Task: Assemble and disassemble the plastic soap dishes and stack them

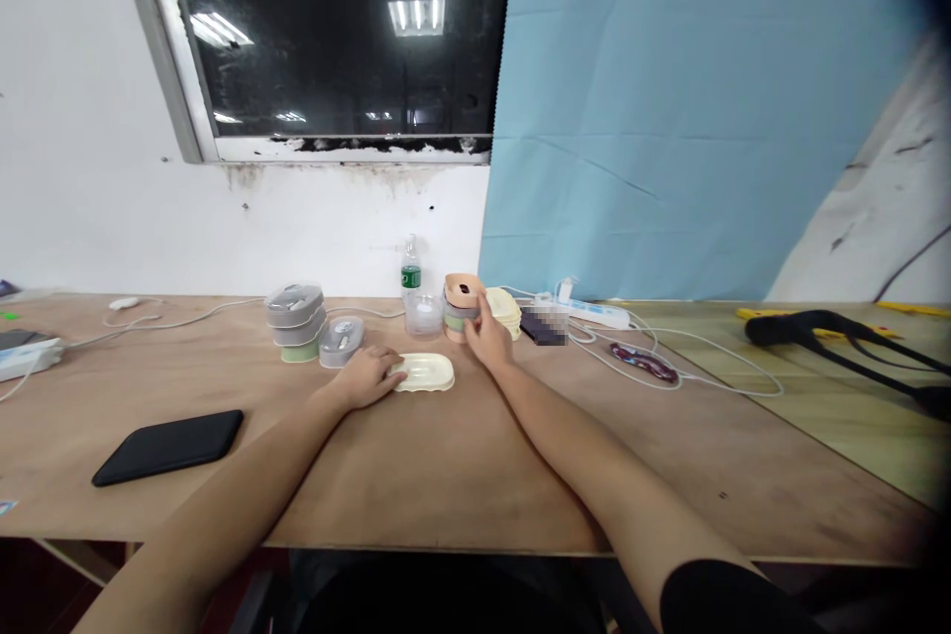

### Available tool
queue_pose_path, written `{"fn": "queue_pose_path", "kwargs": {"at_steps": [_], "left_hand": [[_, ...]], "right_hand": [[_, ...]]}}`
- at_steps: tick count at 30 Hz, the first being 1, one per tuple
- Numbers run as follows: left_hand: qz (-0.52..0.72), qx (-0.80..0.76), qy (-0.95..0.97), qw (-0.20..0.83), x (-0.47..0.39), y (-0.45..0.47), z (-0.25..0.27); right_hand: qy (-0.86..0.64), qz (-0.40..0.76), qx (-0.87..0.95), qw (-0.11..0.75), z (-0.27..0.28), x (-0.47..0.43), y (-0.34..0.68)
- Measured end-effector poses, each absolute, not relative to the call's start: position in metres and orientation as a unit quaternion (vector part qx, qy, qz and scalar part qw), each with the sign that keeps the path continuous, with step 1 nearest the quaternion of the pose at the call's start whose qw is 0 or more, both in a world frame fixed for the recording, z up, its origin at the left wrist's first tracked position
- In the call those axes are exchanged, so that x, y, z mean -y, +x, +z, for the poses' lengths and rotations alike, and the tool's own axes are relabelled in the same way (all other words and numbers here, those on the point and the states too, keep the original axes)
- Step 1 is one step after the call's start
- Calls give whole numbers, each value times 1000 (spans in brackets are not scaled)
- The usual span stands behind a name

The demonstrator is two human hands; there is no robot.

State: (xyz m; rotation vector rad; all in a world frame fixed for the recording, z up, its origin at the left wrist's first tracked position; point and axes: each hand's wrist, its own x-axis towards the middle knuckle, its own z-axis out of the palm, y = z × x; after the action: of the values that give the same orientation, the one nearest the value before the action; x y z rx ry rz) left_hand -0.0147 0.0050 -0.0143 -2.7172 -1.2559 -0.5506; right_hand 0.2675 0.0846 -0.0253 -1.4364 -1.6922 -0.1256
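Observation:
My left hand (368, 376) rests on the tabletop with its thumb and fingers closed on the left end of a shallow cream tray or lid (427, 372). Farther right, my right hand (491, 332) grips the right side of a peach-coloured oval container (464, 289). That container tops a stack with grey and green tiers (455, 323). Behind the right hand stands a pile of cream lids (504, 309). A clear plastic container (423, 314) is just left of the stack. A grey lidded box (342, 342) lies beyond my left hand.
A tiered stack of grey and green boxes (295, 317) stands at left. Nearer me lies a black phone-like slab (169, 447). A water bottle (411, 267) is by the wall. Cables, a power strip (601, 313) and a dark red patterned object (643, 363) are at right.

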Motion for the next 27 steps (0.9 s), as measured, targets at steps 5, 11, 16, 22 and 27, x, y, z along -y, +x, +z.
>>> {"fn": "queue_pose_path", "kwargs": {"at_steps": [5,11,16,22,27], "left_hand": [[-187,409,-892,41,-3,-13,-13],[-183,407,-894,35,-1,-12,-12],[-183,398,-898,45,-4,-14,-14],[-175,407,-895,49,-6,-15,-17],[-173,414,-893,45,-5,-15,-16]], "right_hand": [[-569,-32,683,457,-26,-88,270],[-567,-31,683,460,-27,-88,271],[-571,-41,677,462,-26,-85,270],[-574,-20,694,434,-26,-82,269],[-576,-21,693,433,-25,-80,267]]}}
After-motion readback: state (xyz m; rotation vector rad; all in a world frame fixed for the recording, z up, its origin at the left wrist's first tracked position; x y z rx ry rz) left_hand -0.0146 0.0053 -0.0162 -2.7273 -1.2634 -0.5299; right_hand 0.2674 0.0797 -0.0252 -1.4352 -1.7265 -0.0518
